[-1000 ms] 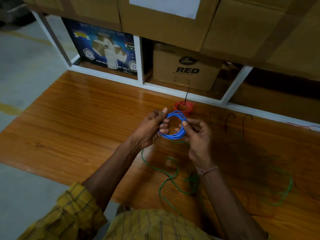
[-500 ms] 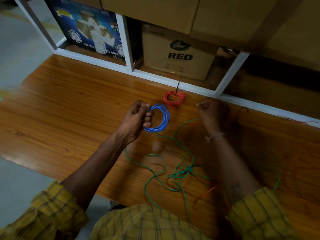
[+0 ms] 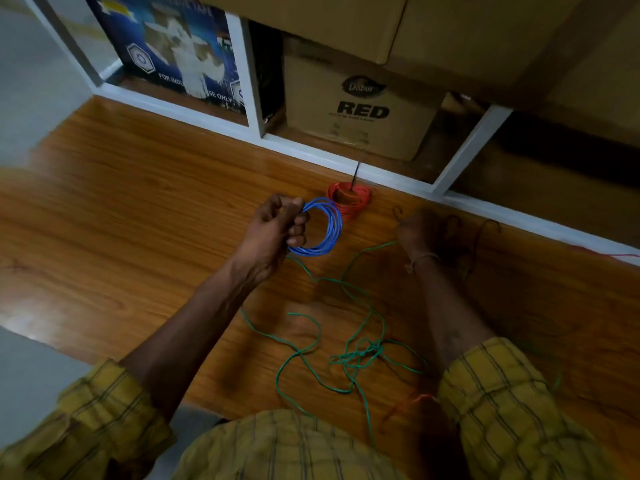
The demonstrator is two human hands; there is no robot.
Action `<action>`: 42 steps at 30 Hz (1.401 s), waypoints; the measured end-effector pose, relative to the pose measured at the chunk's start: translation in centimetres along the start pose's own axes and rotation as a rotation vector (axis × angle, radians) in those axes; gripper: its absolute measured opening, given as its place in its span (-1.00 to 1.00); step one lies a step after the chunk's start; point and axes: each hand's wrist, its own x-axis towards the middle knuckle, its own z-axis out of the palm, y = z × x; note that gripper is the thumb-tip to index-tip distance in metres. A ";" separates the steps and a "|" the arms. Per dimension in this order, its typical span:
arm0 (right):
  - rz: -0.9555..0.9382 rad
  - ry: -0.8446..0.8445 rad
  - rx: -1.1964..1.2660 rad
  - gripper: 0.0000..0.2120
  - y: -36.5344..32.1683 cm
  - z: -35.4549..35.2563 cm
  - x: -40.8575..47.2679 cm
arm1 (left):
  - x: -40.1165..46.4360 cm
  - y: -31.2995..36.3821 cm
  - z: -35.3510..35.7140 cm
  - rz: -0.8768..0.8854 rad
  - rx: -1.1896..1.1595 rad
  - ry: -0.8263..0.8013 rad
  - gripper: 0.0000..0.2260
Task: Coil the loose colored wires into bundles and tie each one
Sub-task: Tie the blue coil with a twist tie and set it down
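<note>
My left hand (image 3: 273,233) is shut on a coiled blue wire bundle (image 3: 330,230) and holds it just above the wooden tabletop (image 3: 138,216). A coiled red wire bundle (image 3: 349,200) lies right behind it, with a dark tie end sticking up. To the right, my right hand (image 3: 422,233) rests on the table with its fingers curled, over short dark tie wires (image 3: 485,233). Whether it grips one is hidden. A loose, tangled green wire (image 3: 353,355) sprawls across the table between my forearms, and one end runs up to my right hand.
A white shelf frame (image 3: 381,174) borders the table's far edge, holding a cardboard box (image 3: 360,109) marked RED and a blue printed box (image 3: 180,46). A loose red wire (image 3: 405,405) lies by my right sleeve. Another red strand (image 3: 609,254) lies far right.
My right hand has let go of the blue coil and moved right, down to the dark tie wires. The left hand now holds the coil alone.
</note>
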 end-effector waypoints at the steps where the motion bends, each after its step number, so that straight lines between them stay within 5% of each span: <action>1: -0.047 0.017 -0.064 -0.78 -0.2 -0.4 -0.4 | 0.0 0.1 0.0 -0.002 -0.003 -0.003 -0.81; 5: -0.302 0.216 0.002 -0.87 -1.0 -1.9 -1.8 | 0.0 0.7 0.0 -0.016 -0.011 -0.014 -0.82; 9: -0.496 0.080 0.534 -0.98 -3.3 -5.1 -5.5 | -0.3 1.5 -0.2 -0.017 -0.021 -0.005 -0.82; 12: -0.616 -0.024 0.692 -0.91 -5.0 -7.4 -9.0 | -0.5 2.3 -0.3 -0.015 -0.036 0.005 -0.82; 20: -0.855 0.035 0.455 -0.86 -8.1 -9.0 -13.8 | -1.1 3.7 -0.9 -0.015 -0.036 -0.003 -0.81; 27: -0.886 0.312 0.304 -0.84 -11.1 -5.9 -15.8 | -1.9 5.5 -1.2 -0.011 0.006 -0.006 -0.82; 35: -0.963 0.629 0.163 -0.89 -11.8 -3.2 -17.1 | -1.4 7.4 -1.5 -0.185 -0.176 -0.027 -0.85; 42: -1.042 0.746 0.095 -0.81 -12.8 -3.7 -17.4 | -1.6 8.9 -1.1 -0.343 -0.183 -0.154 -0.80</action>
